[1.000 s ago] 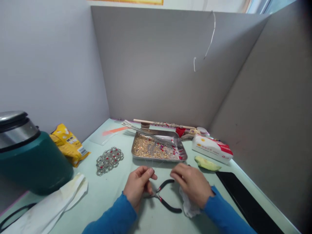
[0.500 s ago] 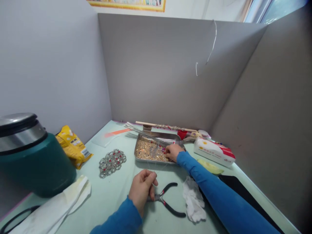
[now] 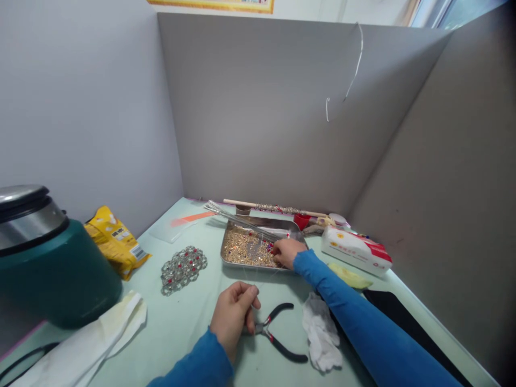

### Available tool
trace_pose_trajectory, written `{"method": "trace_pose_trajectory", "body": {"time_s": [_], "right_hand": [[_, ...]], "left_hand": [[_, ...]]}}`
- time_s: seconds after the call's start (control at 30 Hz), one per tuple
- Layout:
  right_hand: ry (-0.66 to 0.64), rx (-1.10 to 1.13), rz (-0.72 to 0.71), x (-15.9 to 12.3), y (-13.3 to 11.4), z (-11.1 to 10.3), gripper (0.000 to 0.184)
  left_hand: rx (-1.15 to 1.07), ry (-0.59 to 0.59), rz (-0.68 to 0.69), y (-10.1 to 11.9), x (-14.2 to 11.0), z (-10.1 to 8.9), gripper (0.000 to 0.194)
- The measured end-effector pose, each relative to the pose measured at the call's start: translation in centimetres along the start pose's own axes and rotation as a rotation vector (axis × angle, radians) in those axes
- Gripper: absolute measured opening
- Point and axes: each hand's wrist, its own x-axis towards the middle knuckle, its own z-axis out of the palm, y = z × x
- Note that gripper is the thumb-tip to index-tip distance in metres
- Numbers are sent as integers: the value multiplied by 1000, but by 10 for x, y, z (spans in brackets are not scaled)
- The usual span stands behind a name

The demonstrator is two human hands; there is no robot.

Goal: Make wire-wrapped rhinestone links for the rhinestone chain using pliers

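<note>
My left hand (image 3: 237,312) is closed in a pinch on a thin wire, whose faint strands rise from the fingertips toward the bead tray. Under these fingers lie pliers (image 3: 278,333) with black handles spread apart. My right hand (image 3: 289,252) reaches over the near right edge of the metal tray (image 3: 242,264), its fingers bunched among the beads. What those fingertips hold is hidden. Small gold beads (image 3: 242,244) fill much of the tray, with red and purple ones near the right hand. A bundle of straight wires (image 3: 229,216) rests across the tray.
Left of the tray is a beaded wire piece (image 3: 183,269). Farther left are a yellow packet (image 3: 116,242), a green jug (image 3: 56,274) and a white cloth (image 3: 92,344). On the right are a tissue pack (image 3: 355,250) and crumpled white glove-like cloth (image 3: 321,330). Grey partitions (image 3: 258,107) surround the table.
The view has shifted slightly. Both hands keep nearly the same place and pose, the right one still among the beads.
</note>
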Motion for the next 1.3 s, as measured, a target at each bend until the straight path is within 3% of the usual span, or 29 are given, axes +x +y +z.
{"method": "trace_pose_trajectory", "body": {"time_s": [0.17, 0.4, 0.57, 0.73, 0.9, 1.07, 1.2, 1.3], "right_hand": [[14, 20, -6, 9, 0, 10, 26], [103, 56, 2, 0, 8, 0, 25], [91, 161, -79, 7, -5, 6, 25], [91, 339, -36, 17, -7, 15, 26], [203, 699, 48, 8, -5, 6, 24], [370, 1301, 45, -34, -7, -9, 18], [363, 1759, -14, -73, -13, -13, 27], [297, 2001, -34, -87, -19, -11, 29]], "left_hand": [[-17, 7, 12, 0, 1, -1, 29], [-34, 9, 14, -3, 1, -1, 29], [-23, 7, 14, -3, 2, -1, 30], [-34, 12, 13, 0, 1, -1, 30], [-44, 10, 25, 2, -1, 0, 29], [15, -21, 66, 7, -6, 2, 27], [75, -95, 56, 7, -10, 6, 25], [119, -152, 43, 5, -13, 9, 26]]}}
